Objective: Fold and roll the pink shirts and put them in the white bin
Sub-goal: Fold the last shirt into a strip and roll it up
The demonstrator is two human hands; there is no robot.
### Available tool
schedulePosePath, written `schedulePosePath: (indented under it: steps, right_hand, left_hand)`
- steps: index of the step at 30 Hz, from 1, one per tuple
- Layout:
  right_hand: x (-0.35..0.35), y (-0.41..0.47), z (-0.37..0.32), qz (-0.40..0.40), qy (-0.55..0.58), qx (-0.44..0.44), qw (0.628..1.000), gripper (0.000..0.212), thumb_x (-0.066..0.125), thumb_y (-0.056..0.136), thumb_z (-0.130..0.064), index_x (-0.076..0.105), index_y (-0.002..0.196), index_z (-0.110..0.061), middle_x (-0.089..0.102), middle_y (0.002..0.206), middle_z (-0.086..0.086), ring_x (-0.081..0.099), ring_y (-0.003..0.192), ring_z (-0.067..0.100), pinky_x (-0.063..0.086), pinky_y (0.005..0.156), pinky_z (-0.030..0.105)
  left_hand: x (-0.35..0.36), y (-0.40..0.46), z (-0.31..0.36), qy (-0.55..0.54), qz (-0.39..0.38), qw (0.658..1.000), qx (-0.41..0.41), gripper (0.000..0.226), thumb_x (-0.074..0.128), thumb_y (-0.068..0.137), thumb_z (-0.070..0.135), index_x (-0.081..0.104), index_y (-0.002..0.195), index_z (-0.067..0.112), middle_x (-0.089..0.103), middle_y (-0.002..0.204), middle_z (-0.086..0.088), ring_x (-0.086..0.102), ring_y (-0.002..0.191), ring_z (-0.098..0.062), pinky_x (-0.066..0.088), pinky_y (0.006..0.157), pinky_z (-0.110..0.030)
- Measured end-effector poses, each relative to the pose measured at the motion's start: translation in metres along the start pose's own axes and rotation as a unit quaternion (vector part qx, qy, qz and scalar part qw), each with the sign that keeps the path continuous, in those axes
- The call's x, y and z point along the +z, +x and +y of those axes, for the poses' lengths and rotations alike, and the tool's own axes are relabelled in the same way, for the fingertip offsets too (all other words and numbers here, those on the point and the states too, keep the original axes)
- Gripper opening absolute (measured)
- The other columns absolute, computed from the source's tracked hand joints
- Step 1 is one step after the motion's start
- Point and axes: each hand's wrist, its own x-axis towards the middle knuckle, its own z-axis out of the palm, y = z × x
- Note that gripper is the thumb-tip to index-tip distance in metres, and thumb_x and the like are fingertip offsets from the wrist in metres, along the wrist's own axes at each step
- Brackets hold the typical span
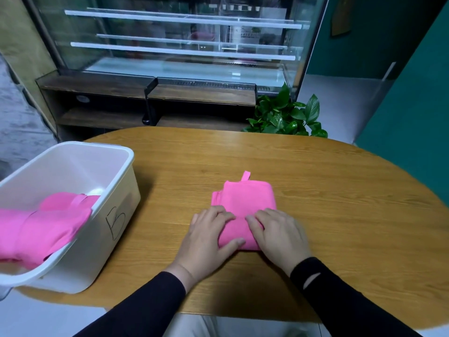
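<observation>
While I roll, left hand (209,233) and right hand (277,233) grip the near end of the folded pink shirt (245,200) on the desk (328,190), fingers curled over it to keep the roll tight; white bin (116,186) sits left.

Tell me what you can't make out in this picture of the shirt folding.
- Near end of the folded pink shirt on the table, head view: covered by the left hand and right hand, so how far it is rolled is unclear.
- Pink shirts in the white bin: cut off by the left edge; their number is unclear.
- Display case contents: blurred by glass reflections.
</observation>
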Motion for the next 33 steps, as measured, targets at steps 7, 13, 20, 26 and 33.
schedulePosePath:
  steps: [7, 13, 20, 26, 33]
  right_hand:
    - [-0.014, 0.002, -0.002, -0.074, 0.032, 0.001, 0.997, 0.034, 0.025, 0.106, -0.045, 0.044, 0.085, -0.028, 0.052, 0.065, -0.007, 0.052, 0.058, 0.012, 0.042, 0.056, 0.032]
    - [0.008, -0.045, 0.004, 0.032, 0.036, -0.018, 0.999, 0.045, 0.04, 0.101, -0.046, 0.065, 0.128, -0.018, 0.063, 0.119, -0.005, 0.055, 0.111, 0.017, 0.048, 0.09, 0.038]
    - [-0.005, -0.031, 0.001, 0.034, 0.016, -0.004, 0.999, 0.044, 0.035, 0.103, -0.044, 0.073, 0.092, -0.026, 0.059, 0.08, -0.01, 0.052, 0.074, 0.01, 0.043, 0.069, 0.032]
    - [-0.01, -0.025, -0.003, -0.011, 0.052, 0.04, 0.998, 0.053, 0.025, 0.103, -0.047, 0.065, 0.076, -0.027, 0.056, 0.072, -0.012, 0.052, 0.069, 0.01, 0.044, 0.073, 0.034]
    - [-0.014, -0.028, -0.002, -0.015, 0.046, 0.033, 0.998, 0.04, 0.023, 0.104, -0.044, 0.054, 0.082, -0.031, 0.059, 0.081, -0.013, 0.054, 0.078, 0.01, 0.045, 0.078, 0.037]
  left_hand:
    - [0.005, 0.003, 0.001, 0.058, 0.0, 0.998, 0.008, 0.051, 0.038, 0.097, 0.059, 0.066, 0.119, 0.022, 0.068, 0.103, 0.007, 0.062, 0.098, -0.015, 0.046, 0.085, -0.036]
    - [0.006, 0.004, 0.005, 0.03, 0.034, 0.999, -0.027, 0.039, 0.036, 0.1, 0.047, 0.066, 0.093, 0.023, 0.068, 0.083, 0.008, 0.061, 0.075, -0.016, 0.045, 0.073, -0.034]
    - [-0.003, -0.001, 0.015, 0.125, 0.033, 0.992, -0.007, 0.04, 0.033, 0.101, 0.05, 0.066, 0.09, 0.029, 0.063, 0.083, 0.01, 0.057, 0.076, -0.015, 0.042, 0.069, -0.034]
    - [-0.002, -0.013, 0.03, 0.177, -0.009, 0.981, 0.078, 0.052, 0.043, 0.093, 0.065, 0.06, 0.125, 0.029, 0.063, 0.11, 0.007, 0.058, 0.099, -0.018, 0.047, 0.082, -0.039]
    - [0.003, 0.007, 0.03, 0.224, 0.018, 0.969, 0.101, 0.046, 0.041, 0.097, 0.06, 0.071, 0.09, 0.026, 0.063, 0.072, 0.003, 0.058, 0.066, -0.022, 0.039, 0.07, -0.038]
